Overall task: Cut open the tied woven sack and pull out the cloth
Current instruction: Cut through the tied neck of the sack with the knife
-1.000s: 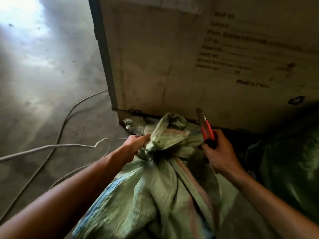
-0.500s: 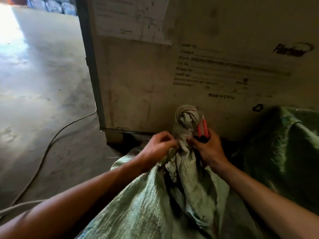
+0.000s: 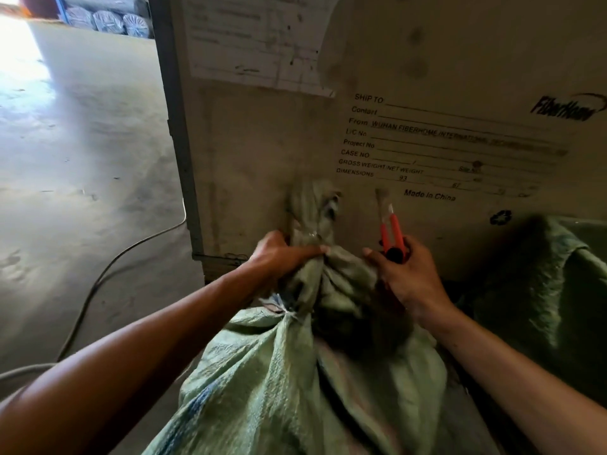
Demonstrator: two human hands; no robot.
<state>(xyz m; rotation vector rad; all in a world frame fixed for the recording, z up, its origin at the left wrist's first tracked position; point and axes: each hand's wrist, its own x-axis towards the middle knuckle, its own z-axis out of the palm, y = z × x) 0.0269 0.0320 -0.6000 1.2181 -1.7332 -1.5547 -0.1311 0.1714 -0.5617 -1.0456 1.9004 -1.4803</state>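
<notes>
Head view. Woven sack (image 3: 295, 372): pale green, lying on the floor (image 3: 82, 165) in front of a large printed crate (image 3: 377, 77), its gathered neck (image 3: 312, 224) standing upright against the crate face. Left hand (image 3: 282, 257): grip closed tight around the neck just below the tied top. Right hand (image 3: 404, 277): just beside the neck, grip wrapped on an orange utility knife (image 3: 391, 231), blade extended and pointing up, apart from the sack. Second green sack (image 3: 551, 290): at right, against the crate. Cable (image 3: 108, 270): trailing across the floor at left.
</notes>
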